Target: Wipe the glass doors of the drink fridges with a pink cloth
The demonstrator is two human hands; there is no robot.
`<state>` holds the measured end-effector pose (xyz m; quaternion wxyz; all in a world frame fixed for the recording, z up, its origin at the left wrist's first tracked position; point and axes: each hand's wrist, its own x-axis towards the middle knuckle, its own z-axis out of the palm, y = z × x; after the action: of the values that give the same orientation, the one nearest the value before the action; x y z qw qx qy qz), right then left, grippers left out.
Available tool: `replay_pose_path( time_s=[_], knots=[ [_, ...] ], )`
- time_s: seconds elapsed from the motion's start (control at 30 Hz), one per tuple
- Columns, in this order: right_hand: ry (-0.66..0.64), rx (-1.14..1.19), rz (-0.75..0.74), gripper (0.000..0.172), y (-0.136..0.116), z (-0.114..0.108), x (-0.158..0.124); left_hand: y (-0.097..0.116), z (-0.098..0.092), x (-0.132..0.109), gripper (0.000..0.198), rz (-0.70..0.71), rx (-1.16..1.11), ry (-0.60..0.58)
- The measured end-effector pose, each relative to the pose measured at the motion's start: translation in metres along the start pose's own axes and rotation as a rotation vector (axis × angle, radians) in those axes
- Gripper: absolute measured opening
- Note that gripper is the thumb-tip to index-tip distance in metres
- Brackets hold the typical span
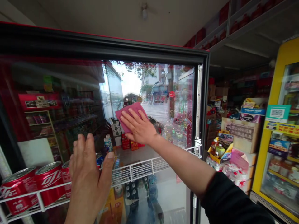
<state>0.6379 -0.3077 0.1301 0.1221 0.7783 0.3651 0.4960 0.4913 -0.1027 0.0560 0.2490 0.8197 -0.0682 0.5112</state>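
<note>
A pink cloth (127,112) lies flat against the glass door (170,102) of a drinks fridge, high up near the middle of the pane. My right hand (139,126) presses on the cloth with its fingers stretched out and spread. My left hand (88,174) rests flat on the same glass lower down to the left, fingers straight and together, holding nothing. Behind the glass, a white wire rack (140,169) runs across the door, and red cola cans (44,183) lie on their sides on it at the left.
The door's black frame (205,93) ends at the right. Beyond it stand stacked cartons and a box of bottles (219,152) on shop shelving. A yellow-framed fridge (277,124) stands at the far right. Street reflections fill the glass.
</note>
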Motion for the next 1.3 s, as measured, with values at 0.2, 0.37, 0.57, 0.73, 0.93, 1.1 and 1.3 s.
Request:
replay_pose_path(
  time_s=[0.2,0.37,0.57,0.73,0.93,1.1,1.3],
  knots=[
    [0.015,-0.035,0.154,0.088,0.061,-0.004,-0.059,0.021,0.031,0.003,0.086,0.068,-0.027,-0.02],
    [0.035,-0.091,0.252,0.088,0.104,-0.006,-0.101,0.043,0.058,0.005,0.086,0.095,-0.047,-0.042],
    [0.086,-0.128,0.32,0.092,0.145,-0.005,-0.137,0.073,0.08,0.005,0.083,0.075,-0.074,-0.045],
    [0.152,-0.133,0.439,0.091,0.169,-0.006,-0.167,0.089,0.097,0.004,0.081,0.092,-0.077,-0.04],
    [0.2,-0.099,0.511,0.093,0.174,-0.005,-0.163,0.1,0.113,0.002,0.08,0.119,-0.083,-0.016],
    [0.178,-0.079,0.553,0.094,0.188,-0.015,-0.134,0.1,0.113,0.003,0.077,0.125,-0.046,0.017],
    [0.212,-0.135,0.572,0.09,0.222,-0.04,-0.093,0.096,0.111,0.004,0.077,0.118,-0.032,0.045]
  ],
)
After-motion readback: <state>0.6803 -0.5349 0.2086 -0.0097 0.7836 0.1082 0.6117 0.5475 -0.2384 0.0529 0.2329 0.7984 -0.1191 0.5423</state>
